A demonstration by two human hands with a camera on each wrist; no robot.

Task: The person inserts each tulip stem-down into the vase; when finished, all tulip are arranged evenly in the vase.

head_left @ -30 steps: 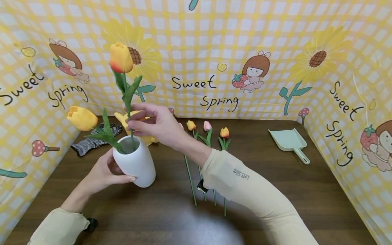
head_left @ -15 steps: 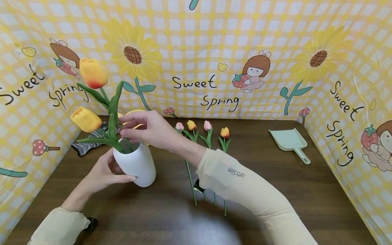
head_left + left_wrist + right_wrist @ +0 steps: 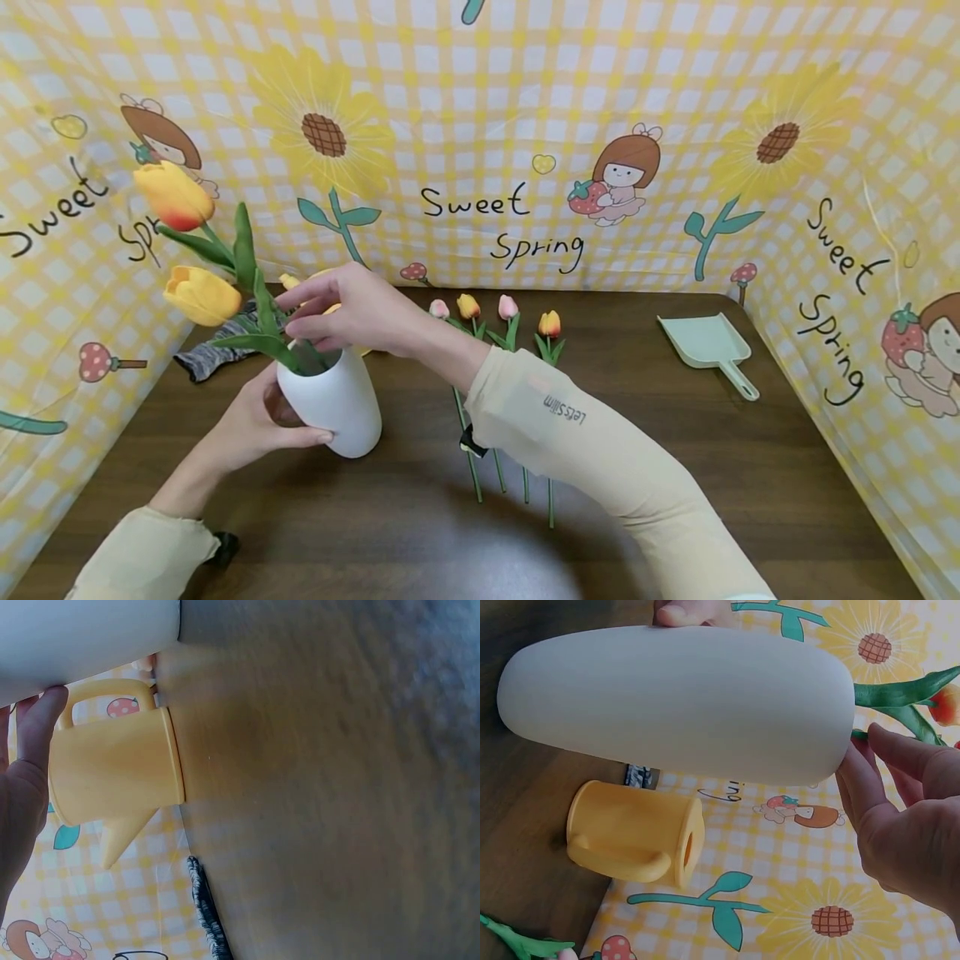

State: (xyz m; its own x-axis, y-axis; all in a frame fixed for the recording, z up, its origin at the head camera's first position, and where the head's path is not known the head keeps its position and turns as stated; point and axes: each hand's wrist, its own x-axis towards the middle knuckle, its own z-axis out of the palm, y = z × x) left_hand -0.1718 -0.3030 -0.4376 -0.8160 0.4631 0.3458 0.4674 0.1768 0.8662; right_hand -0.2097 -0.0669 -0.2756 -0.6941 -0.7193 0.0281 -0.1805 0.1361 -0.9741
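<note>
I have the left hand [image 3: 243, 429] gripping the smooth, rounded white vase [image 3: 339, 408], apparently to steady it while the right hand [image 3: 360, 312] pinches the green stem [image 3: 216, 238] of the red-and-yellow artificial tulip [image 3: 174, 196] leaning inside.

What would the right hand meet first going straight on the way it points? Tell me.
Likely the tulip leaves just past its fingertips, rising from the vase; depth is unclear, and they may already touch.
</note>
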